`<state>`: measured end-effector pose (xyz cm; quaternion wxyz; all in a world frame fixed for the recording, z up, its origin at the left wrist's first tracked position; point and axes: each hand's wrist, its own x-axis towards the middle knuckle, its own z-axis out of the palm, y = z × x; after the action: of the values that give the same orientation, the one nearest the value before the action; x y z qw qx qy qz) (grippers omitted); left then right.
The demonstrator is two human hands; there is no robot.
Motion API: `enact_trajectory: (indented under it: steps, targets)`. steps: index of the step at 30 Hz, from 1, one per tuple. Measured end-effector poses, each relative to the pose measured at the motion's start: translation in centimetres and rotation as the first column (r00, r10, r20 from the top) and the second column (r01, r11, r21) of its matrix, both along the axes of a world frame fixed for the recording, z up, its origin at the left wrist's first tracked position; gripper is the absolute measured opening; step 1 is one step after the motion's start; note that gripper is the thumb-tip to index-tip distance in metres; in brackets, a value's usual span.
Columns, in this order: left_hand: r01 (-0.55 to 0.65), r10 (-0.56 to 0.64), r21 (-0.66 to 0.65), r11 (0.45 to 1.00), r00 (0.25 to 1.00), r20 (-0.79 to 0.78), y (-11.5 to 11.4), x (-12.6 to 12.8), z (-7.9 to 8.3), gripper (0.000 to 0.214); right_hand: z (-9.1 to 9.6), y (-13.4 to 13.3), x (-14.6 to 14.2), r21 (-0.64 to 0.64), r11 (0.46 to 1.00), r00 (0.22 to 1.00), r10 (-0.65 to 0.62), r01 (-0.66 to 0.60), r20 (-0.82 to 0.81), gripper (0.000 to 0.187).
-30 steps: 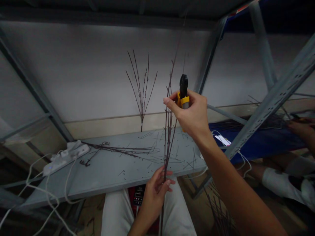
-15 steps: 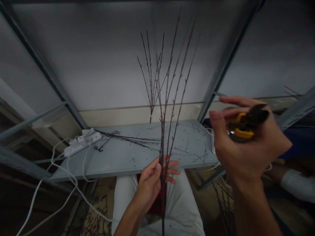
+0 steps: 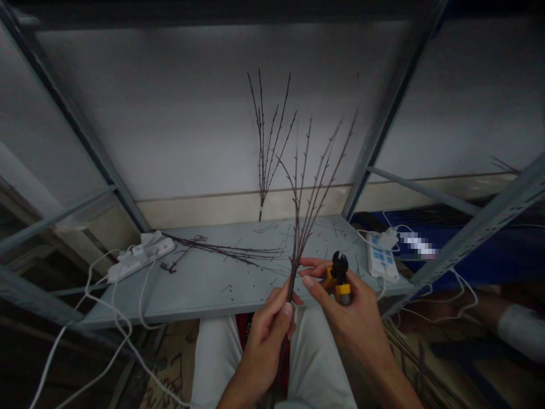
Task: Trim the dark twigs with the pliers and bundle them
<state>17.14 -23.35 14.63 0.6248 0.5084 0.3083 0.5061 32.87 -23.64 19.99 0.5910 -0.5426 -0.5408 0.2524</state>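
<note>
My left hand is closed around the lower stems of a bunch of thin brown twigs, which fan out upward above the shelf's front edge. Tucked in my right hand is a pair of yellow-and-black pliers, jaws pointing up. The thumb and forefinger of that hand reach to the right side of the twigs, just above my left hand. Whether those fingertips touch the twigs is hard to tell. Another twig bunch leans upright against the back wall, bound near its base.
Loose twigs and small clippings lie on the grey metal shelf. White power strips sit at the left and right, with cables hanging down. Metal posts flank both sides. Another person's sleeve shows at far right.
My right hand with the pliers has come left and down to the twigs. The bunch has dropped lower, its tips leaning more to the right. My left fingers have closed around the stems.
</note>
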Motion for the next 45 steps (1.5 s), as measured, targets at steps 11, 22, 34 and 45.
enact_trajectory:
  steps: [11,22,34,45]
  targets:
    - [-0.038,0.048,-0.068,0.997,0.988,0.147,0.1,1.3,-3.5,0.048,-1.7,1.6,0.1,0.013,0.996,0.996,-0.084,0.085,-0.024,0.026]
    - [-0.103,0.102,-0.165,0.981,0.995,-0.015,0.6,-0.2,-2.3,0.034,-2.4,1.7,0.6,-0.030,1.000,0.985,-0.001,-0.004,-0.173,0.022]
    - [-0.071,0.096,-0.219,0.973,0.990,0.103,0.4,-0.3,-2.1,0.034,-1.9,2.8,0.4,-0.012,1.000,0.992,0.023,-0.025,-0.126,0.025]
    - [-0.190,0.189,-0.086,0.978,0.982,-0.026,0.1,-0.5,-1.4,0.026,-1.4,2.6,-0.1,-0.002,0.998,0.995,0.065,-0.066,-0.071,0.023]
